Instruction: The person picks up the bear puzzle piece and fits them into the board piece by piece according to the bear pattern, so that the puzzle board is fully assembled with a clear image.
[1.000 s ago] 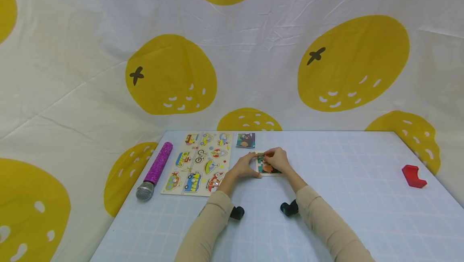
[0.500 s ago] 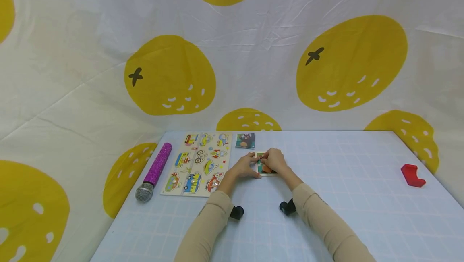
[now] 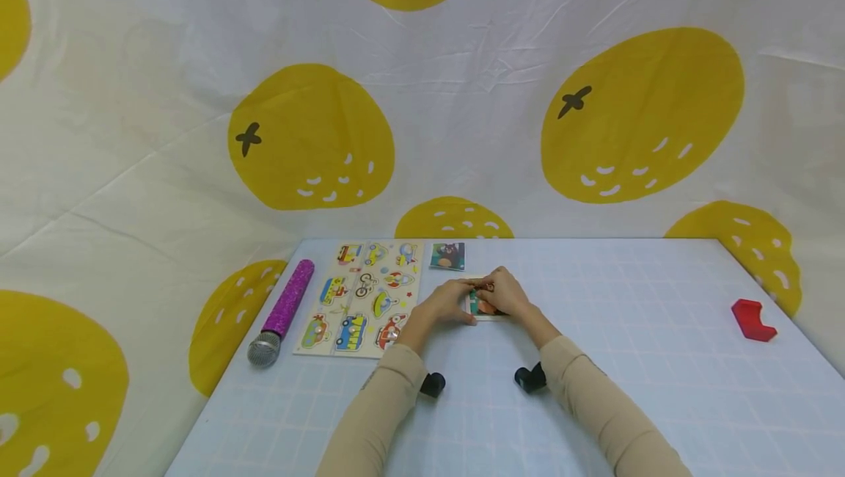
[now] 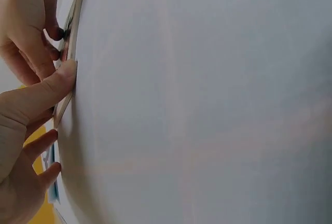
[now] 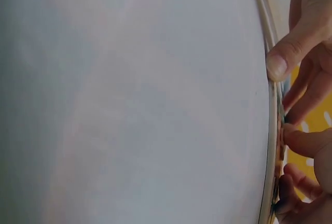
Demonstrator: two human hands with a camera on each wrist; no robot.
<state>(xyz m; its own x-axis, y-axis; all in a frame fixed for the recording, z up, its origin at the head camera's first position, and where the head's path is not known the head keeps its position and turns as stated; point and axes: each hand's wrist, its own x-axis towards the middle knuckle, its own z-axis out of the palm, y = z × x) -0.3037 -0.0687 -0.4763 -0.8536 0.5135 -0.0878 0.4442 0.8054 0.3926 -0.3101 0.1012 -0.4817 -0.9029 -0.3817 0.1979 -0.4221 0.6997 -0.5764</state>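
Note:
A small picture puzzle board (image 3: 485, 308), with a pale rim and a green and orange picture, lies at the middle of the table. My left hand (image 3: 444, 304) grips its left side, the thumb at the near edge and the other fingers spread toward the far edge. Over the upper part of the picture, my right hand (image 3: 508, 295) pinches a small, dark-toned puzzle piece (image 3: 488, 287) against the board. Both wrist views show the board edge-on, with the left thumb (image 5: 277, 66) on its rim. Fingers hide much of the piece and its outline.
Left of the hands lies a peg puzzle board (image 3: 363, 301) with vehicle pictures, beside a purple glitter microphone (image 3: 290, 301). A square picture card (image 3: 447, 256) with an animal lies behind the hands. A red notched block (image 3: 752, 321) rests at the far right.
My right hand shifts slightly over the upper part of the board, and the left fingers come nearer to the right fingertips. The board stays in place.

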